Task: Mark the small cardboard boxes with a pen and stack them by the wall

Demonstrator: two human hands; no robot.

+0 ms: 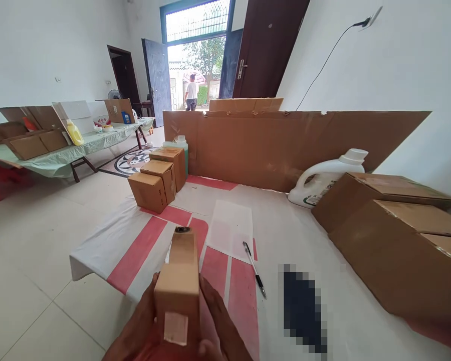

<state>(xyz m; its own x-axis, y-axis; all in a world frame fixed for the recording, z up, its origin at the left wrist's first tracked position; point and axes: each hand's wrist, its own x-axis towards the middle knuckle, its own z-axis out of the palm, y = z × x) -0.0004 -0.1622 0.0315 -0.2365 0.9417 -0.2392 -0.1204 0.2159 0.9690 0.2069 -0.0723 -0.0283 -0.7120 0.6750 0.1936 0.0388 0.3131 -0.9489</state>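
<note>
A narrow brown cardboard box (180, 283) is held at the near edge of the table, between my two hands. My left hand (141, 321) presses on its left side, and my right hand (221, 316) lies along its right side with the fingers pointing forward. A pale square patch (176, 328) is on the box's near face. At its far end sits a small dark round piece (183, 229). To the right of my right hand, a black-and-clear pen (254, 271) lies by a white sheet of paper (231, 225).
Several small cartons (150, 193) stand at the table's left, before a jug of green liquid (186, 155). A cardboard panel (240, 145) borders the back. On the right are a white jug (323, 178) and larger boxes (379, 255). A blurred dark patch (302, 308) covers something nearby.
</note>
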